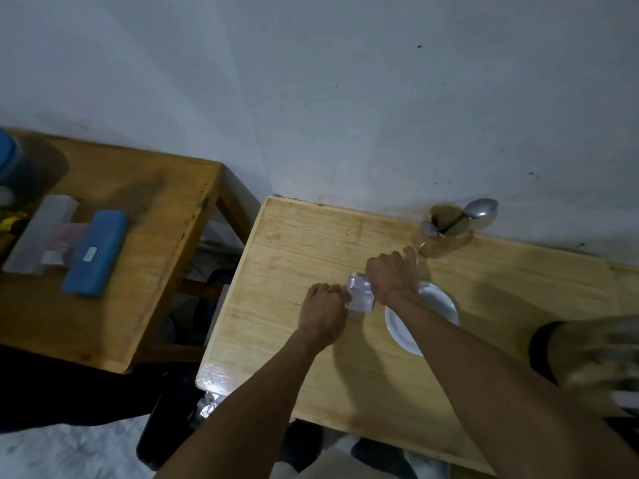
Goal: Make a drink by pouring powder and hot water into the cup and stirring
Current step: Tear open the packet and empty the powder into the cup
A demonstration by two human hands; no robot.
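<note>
A small silvery powder sachet is held between both hands above the wooden table. My left hand pinches its left edge. My right hand grips its right side, fingers curled over it. Just right of the sachet, partly under my right forearm, lies a white saucer; any cup on it is hidden by the arm. A clear glass with two metal spoons stands at the back near the wall.
A blurred dark and pale object sits at the table's right edge. A second wooden table stands to the left with a blue case and a translucent box. The white wall runs behind.
</note>
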